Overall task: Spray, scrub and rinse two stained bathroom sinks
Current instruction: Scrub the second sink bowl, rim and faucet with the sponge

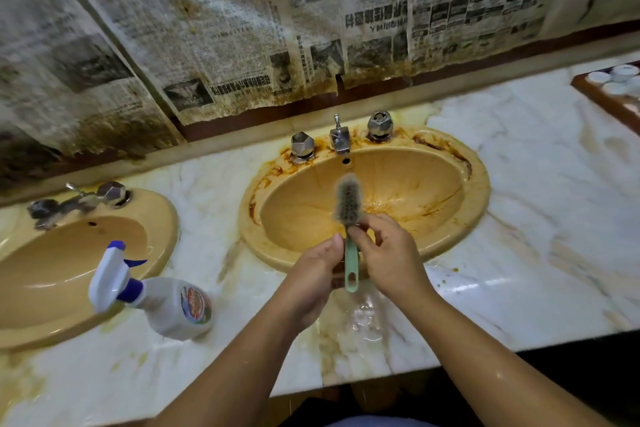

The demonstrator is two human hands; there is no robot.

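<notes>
Over the front rim of the right sink, both hands hold a scrubbing brush upright.

Fingers of the left hand are curled round the green handle, while the right hand pinches the neck just under the grey bristles, as if picking at or adjusting them. Brown staining rings this basin's rim and tap bases, so I judge the scrubbing here far from done. The left sink looks cleaner. The forearms and the bench look wet, so the thin handle could slip and drop into the basin. Flexed bristles could also flick dirty water up at the person. The spray bottle lies tilted, nozzle over the left sink's rim, and a nudge might tip it in.
</notes>
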